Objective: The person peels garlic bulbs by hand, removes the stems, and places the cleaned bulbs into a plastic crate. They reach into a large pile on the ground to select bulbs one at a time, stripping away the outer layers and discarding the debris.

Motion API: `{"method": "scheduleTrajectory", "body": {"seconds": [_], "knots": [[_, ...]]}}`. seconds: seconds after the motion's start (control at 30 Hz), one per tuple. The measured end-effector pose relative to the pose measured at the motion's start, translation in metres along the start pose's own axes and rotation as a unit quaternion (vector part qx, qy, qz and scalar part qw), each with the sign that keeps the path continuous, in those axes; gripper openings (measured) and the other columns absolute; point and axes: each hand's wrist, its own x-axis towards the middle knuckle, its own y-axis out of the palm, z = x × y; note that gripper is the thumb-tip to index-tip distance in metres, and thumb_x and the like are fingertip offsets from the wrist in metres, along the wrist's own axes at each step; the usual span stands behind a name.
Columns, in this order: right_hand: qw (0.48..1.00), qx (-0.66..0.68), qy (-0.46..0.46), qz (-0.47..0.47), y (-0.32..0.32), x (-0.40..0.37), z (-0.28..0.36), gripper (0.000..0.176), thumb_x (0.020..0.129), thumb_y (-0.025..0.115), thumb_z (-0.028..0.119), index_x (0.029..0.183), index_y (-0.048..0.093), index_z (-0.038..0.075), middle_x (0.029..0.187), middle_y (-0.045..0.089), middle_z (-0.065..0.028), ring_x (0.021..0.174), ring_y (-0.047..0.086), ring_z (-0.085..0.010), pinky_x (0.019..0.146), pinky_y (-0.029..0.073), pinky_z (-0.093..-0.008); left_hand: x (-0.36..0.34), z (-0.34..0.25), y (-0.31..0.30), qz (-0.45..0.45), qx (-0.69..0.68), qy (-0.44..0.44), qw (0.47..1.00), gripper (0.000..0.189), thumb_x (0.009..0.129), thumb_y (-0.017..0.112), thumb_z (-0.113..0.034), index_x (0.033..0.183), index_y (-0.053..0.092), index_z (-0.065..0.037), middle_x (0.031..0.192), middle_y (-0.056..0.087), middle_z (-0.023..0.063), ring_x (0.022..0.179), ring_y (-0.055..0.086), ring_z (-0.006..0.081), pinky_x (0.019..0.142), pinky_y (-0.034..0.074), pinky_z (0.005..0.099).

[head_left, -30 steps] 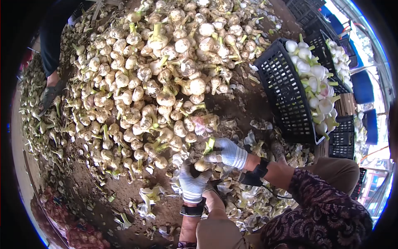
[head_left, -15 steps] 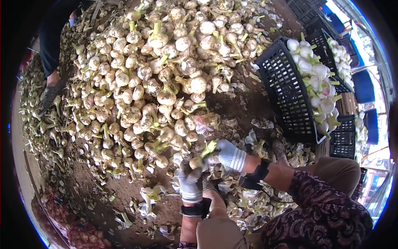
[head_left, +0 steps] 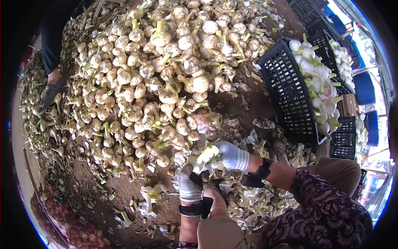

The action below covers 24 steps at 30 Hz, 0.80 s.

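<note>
A garlic bulb with a pale green stem (head_left: 207, 155) is between my two gloved hands, low over the ground. My right hand (head_left: 232, 155), in a grey-white striped glove, is closed around its stem side. From below, my left hand (head_left: 189, 185) is closed against the bulb end, in a matching glove. Both hands partly hide the bulb. Just beyond them lies a large heap of unpeeled garlic bulbs (head_left: 168, 96) with soil on their skins. Loose garlic skins (head_left: 151, 195) are scattered on the soil near my left hand.
A black plastic crate (head_left: 286, 91) of cleaned white garlic (head_left: 321, 72) stands tilted at the right, with more filled crates (head_left: 344, 135) behind it. Red mesh sacks (head_left: 83, 234) lie at the lower left. Another person's foot (head_left: 50, 93) is at the heap's left edge.
My right hand has turned the garlic, so a wider, paler piece of its stem side shows now. The hands have stayed close together in nearly the same place.
</note>
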Motion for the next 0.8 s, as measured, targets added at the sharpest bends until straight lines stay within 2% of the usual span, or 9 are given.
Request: {"method": "scheduleTrajectory", "body": {"seconds": [0.17, 0.3, 0.43, 0.57, 0.67, 0.7, 0.73, 0.77, 0.8], "knots": [[0.985, -0.12, 0.117, -0.04, 0.004, -0.01, -0.015, 0.03, 0.069, 0.076, 0.007, 0.096, 0.065, 0.001, 0.085, 0.068, -0.0086, 0.074, 0.062, -0.0117, 0.069, 0.05, -0.0273, -0.002, 0.014, 0.026, -0.018, 0.25, 0.311, 0.917, 0.053, 0.075, 0.074, -0.023, 0.117, 0.05, 0.0, 0.077, 0.06, 0.0056, 0.062, 0.055, 0.0116, 0.055, 0.045, 0.022], [0.991, -0.03, 0.128, -0.011, -0.002, 0.001, 0.002, 0.024, 0.068, 0.07, 0.002, 0.092, 0.065, 0.001, 0.076, 0.067, -0.0057, 0.067, 0.059, -0.0096, 0.062, 0.048, -0.0253, -0.013, 0.002, 0.013, 0.033, 0.197, 0.188, 0.962, 0.057, 0.067, 0.077, -0.048, 0.09, 0.062, 0.002, 0.063, 0.06, 0.0045, 0.049, 0.053, 0.0108, 0.044, 0.041, 0.0192], [0.984, 0.0, 0.161, 0.072, -0.008, 0.009, 0.005, 0.018, 0.07, 0.06, -0.003, 0.086, 0.067, 0.002, 0.067, 0.061, -0.0009, 0.061, 0.054, -0.0072, 0.055, 0.044, -0.0236, -0.016, 0.009, -0.014, 0.07, 0.13, 0.019, 0.989, 0.075, 0.069, 0.065, -0.062, 0.099, 0.055, 0.006, 0.058, 0.057, 0.008, 0.036, 0.046, 0.0135, 0.032, 0.033, 0.0225], [0.977, -0.144, 0.065, 0.145, -0.017, 0.011, -0.024, 0.025, 0.071, 0.063, -0.001, 0.096, 0.066, 0.002, 0.075, 0.063, -0.0006, 0.066, 0.055, -0.0061, 0.057, 0.046, -0.0247, -0.005, 0.02, -0.023, 0.037, 0.093, 0.049, 0.994, 0.081, 0.071, 0.057, -0.069, 0.101, 0.053, 0.006, 0.055, 0.054, 0.0065, 0.035, 0.046, 0.0152, 0.031, 0.034, 0.0242], [0.956, 0.222, 0.191, 0.018, -0.037, 0.004, -0.043, 0.045, 0.073, 0.065, 0.001, 0.117, 0.055, 0.001, 0.099, 0.062, -0.0033, 0.081, 0.06, -0.0142, 0.072, 0.051, -0.0271, -0.002, 0.014, -0.011, 0.025, 0.121, 0.088, 0.988, 0.079, 0.074, 0.052, -0.071, 0.095, 0.054, 0.005, 0.059, 0.056, 0.0077, 0.041, 0.051, 0.0157, 0.036, 0.04, 0.0254], [0.986, 0.01, 0.164, -0.034, -0.042, 0.001, -0.035, 0.043, 0.075, 0.069, 0.007, 0.115, 0.056, 0.001, 0.098, 0.062, -0.003, 0.084, 0.06, -0.0156, 0.08, 0.049, -0.0273, -0.004, 0.008, 0.0, 0.016, 0.181, 0.123, 0.976, 0.078, 0.075, 0.051, -0.072, 0.092, 0.055, 0.005, 0.061, 0.057, 0.0083, 0.044, 0.053, 0.0159, 0.038, 0.042, 0.0256], [0.994, -0.026, 0.109, -0.018, -0.033, -0.001, -0.018, 0.042, 0.076, 0.07, 0.01, 0.114, 0.057, 0.001, 0.097, 0.063, -0.0029, 0.084, 0.06, -0.0152, 0.081, 0.048, -0.0272, -0.01, -0.001, -0.003, 0.023, 0.203, 0.056, 0.977, 0.068, 0.077, 0.061, -0.059, 0.104, 0.057, 0.004, 0.079, 0.062, 0.0066, 0.076, 0.06, 0.019, 0.072, 0.05, 0.0294], [0.996, -0.063, 0.056, -0.002, -0.021, -0.005, 0.002, 0.041, 0.076, 0.07, 0.012, 0.114, 0.058, 0.001, 0.096, 0.063, -0.0028, 0.084, 0.06, -0.0148, 0.082, 0.048, -0.0272, -0.004, 0.006, -0.004, -0.008, 0.278, 0.101, 0.955, 0.071, 0.078, 0.061, -0.058, 0.108, 0.053, 0.005, 0.084, 0.061, 0.0072, 0.079, 0.058, 0.0159, 0.07, 0.049, 0.0273], [0.978, 0.173, 0.113, 0.029, -0.009, -0.004, 0.014, 0.035, 0.077, 0.07, 0.013, 0.109, 0.061, 0.003, 0.094, 0.064, -0.0034, 0.085, 0.061, -0.0149, 0.078, 0.05, -0.0276, -0.001, 0.014, 0.001, 0.013, 0.297, 0.155, 0.942, 0.073, 0.078, 0.062, -0.058, 0.112, 0.05, 0.005, 0.091, 0.059, 0.0082, 0.082, 0.057, 0.0155, 0.07, 0.048, 0.0272]]}}
